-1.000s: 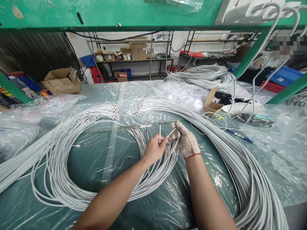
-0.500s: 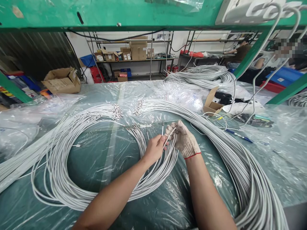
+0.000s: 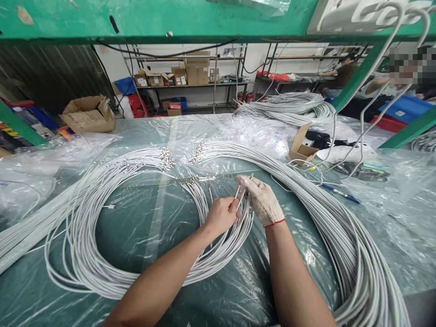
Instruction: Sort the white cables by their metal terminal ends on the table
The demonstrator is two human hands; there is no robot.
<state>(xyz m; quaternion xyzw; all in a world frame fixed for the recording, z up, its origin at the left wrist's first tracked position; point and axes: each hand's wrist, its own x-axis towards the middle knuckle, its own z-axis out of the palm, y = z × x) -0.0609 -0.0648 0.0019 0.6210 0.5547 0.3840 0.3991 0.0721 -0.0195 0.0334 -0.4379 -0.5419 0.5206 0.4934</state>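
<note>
Fingers (image 3: 234, 205) of my bare left hand (image 3: 220, 215) are closed in a pinch on slim white cables (image 3: 237, 190), just beside my gloved right hand (image 3: 265, 200), whose thumb and forefinger look clamped on cables near their tips; how firmly, I cannot tell from my remote view. Those ends rise above the right side of a looped coil (image 3: 78, 256) lying on the film-covered desk (image 3: 126, 240). To handle this well, I'd pinch close to the tips so that they don't flop, with light, even pressure, since the cables look springy. I'd lift only the strands I mean to hold, without dragging the coil, and steer my right forearm clear of the thick bundle (image 3: 313, 204) curving past it.
</note>
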